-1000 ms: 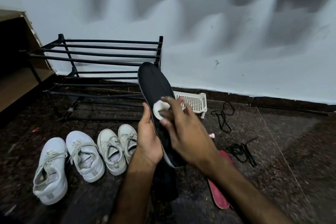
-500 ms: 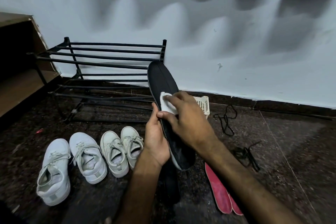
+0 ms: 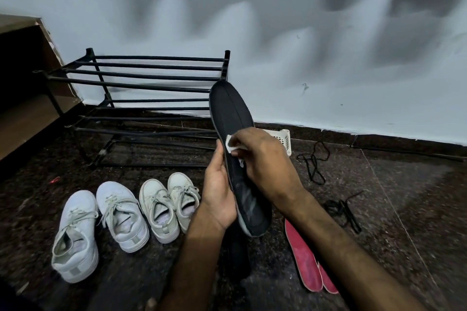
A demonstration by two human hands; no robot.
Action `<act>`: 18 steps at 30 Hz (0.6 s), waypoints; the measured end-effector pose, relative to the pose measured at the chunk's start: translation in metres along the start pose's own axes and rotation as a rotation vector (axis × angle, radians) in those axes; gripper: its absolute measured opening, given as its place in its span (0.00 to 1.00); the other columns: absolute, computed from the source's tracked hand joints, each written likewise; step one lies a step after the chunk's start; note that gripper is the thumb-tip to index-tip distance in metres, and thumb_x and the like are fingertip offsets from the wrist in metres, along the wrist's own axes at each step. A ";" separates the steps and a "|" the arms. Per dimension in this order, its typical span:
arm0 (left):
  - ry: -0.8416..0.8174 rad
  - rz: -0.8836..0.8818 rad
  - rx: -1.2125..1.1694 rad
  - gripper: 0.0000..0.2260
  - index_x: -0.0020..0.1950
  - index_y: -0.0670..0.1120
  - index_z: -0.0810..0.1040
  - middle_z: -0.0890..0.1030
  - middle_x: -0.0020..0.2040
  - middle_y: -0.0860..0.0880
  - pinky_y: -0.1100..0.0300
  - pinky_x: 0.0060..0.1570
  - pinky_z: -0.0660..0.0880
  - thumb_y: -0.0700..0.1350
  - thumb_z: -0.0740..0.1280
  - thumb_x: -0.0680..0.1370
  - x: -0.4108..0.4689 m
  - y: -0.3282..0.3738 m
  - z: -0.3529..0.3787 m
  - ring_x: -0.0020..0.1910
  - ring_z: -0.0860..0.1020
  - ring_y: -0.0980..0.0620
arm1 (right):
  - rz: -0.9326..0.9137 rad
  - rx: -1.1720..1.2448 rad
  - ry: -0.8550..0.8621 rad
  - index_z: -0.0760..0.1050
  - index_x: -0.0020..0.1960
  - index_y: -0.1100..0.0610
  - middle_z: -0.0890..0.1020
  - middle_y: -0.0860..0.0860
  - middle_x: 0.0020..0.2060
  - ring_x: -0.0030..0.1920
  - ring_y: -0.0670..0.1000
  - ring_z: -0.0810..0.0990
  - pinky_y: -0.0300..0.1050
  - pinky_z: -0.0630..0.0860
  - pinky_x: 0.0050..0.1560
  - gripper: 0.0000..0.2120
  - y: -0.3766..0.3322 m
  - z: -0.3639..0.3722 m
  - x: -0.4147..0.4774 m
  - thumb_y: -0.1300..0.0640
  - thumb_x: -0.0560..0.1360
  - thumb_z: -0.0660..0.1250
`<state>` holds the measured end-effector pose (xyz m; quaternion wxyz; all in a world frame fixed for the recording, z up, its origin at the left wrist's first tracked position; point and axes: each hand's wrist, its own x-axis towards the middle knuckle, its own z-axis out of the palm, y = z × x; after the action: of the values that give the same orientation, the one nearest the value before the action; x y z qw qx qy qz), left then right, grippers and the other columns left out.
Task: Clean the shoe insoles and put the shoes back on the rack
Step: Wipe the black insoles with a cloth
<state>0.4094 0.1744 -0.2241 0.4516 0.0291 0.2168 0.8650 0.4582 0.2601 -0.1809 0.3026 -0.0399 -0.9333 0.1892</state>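
My left hand (image 3: 217, 194) grips a long black insole (image 3: 231, 111) by its left edge and holds it up, toe end away from me. My right hand (image 3: 265, 163) holds a small white wipe (image 3: 231, 142) and presses it on the middle of the insole. Two red insoles (image 3: 307, 262) lie on the floor at the right. Two pairs of white sneakers stand on the floor at the left: a larger pair (image 3: 101, 225) and a smaller pair (image 3: 168, 203). The black metal shoe rack (image 3: 141, 83) stands bare against the wall.
A white plastic basket (image 3: 284, 137) sits behind my right hand. Loose black laces (image 3: 314, 161) lie on the dark stone floor at the right. A wooden shelf unit (image 3: 22, 98) stands at the far left. A dark object (image 3: 237, 252) lies under my hands.
My right hand has slid the wipe a little along the insole, back toward its middle. The insole stays in my left hand.
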 end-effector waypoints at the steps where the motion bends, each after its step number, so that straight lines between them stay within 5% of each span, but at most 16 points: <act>1: -0.024 -0.003 0.002 0.23 0.62 0.43 0.77 0.80 0.56 0.44 0.54 0.66 0.70 0.58 0.60 0.77 0.001 0.000 -0.001 0.62 0.76 0.48 | 0.011 0.008 0.016 0.78 0.56 0.57 0.81 0.51 0.50 0.51 0.53 0.79 0.49 0.76 0.53 0.18 0.000 0.001 0.001 0.70 0.69 0.67; 3: -0.043 -0.002 -0.008 0.24 0.67 0.43 0.74 0.77 0.62 0.43 0.54 0.71 0.65 0.57 0.61 0.77 0.004 -0.001 -0.003 0.69 0.71 0.48 | 0.023 0.054 0.024 0.79 0.59 0.57 0.82 0.51 0.51 0.52 0.51 0.79 0.48 0.77 0.55 0.21 0.001 0.003 -0.001 0.71 0.69 0.66; 6: -0.049 -0.051 0.022 0.28 0.69 0.41 0.73 0.69 0.72 0.41 0.50 0.74 0.59 0.61 0.56 0.80 0.007 0.004 -0.007 0.73 0.66 0.44 | -0.011 0.055 -0.063 0.82 0.52 0.56 0.80 0.49 0.45 0.47 0.49 0.79 0.48 0.78 0.48 0.10 -0.001 0.002 -0.020 0.65 0.74 0.68; 10: -0.042 -0.061 0.074 0.31 0.68 0.42 0.75 0.70 0.72 0.43 0.43 0.72 0.59 0.64 0.50 0.80 0.007 0.004 -0.013 0.70 0.68 0.38 | -0.045 -0.023 -0.191 0.80 0.49 0.55 0.76 0.50 0.44 0.45 0.54 0.78 0.49 0.78 0.41 0.07 -0.014 -0.001 -0.052 0.64 0.73 0.67; 15: -0.033 -0.056 0.003 0.25 0.71 0.46 0.70 0.72 0.69 0.43 0.51 0.75 0.57 0.59 0.59 0.79 0.004 -0.002 -0.003 0.73 0.64 0.46 | 0.045 -0.107 -0.035 0.79 0.46 0.58 0.77 0.53 0.42 0.46 0.55 0.76 0.53 0.76 0.44 0.11 -0.006 -0.002 0.007 0.70 0.68 0.68; 18: -0.092 -0.031 0.010 0.28 0.72 0.44 0.69 0.72 0.69 0.42 0.49 0.74 0.57 0.62 0.56 0.80 0.002 0.010 -0.001 0.71 0.68 0.45 | 0.030 -0.069 -0.091 0.79 0.45 0.58 0.77 0.52 0.43 0.46 0.54 0.76 0.53 0.77 0.45 0.11 -0.015 0.000 0.009 0.71 0.68 0.66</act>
<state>0.4000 0.1706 -0.2209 0.4744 0.0674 0.2006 0.8545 0.4521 0.2483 -0.1703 0.2556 -0.0557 -0.9513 0.1630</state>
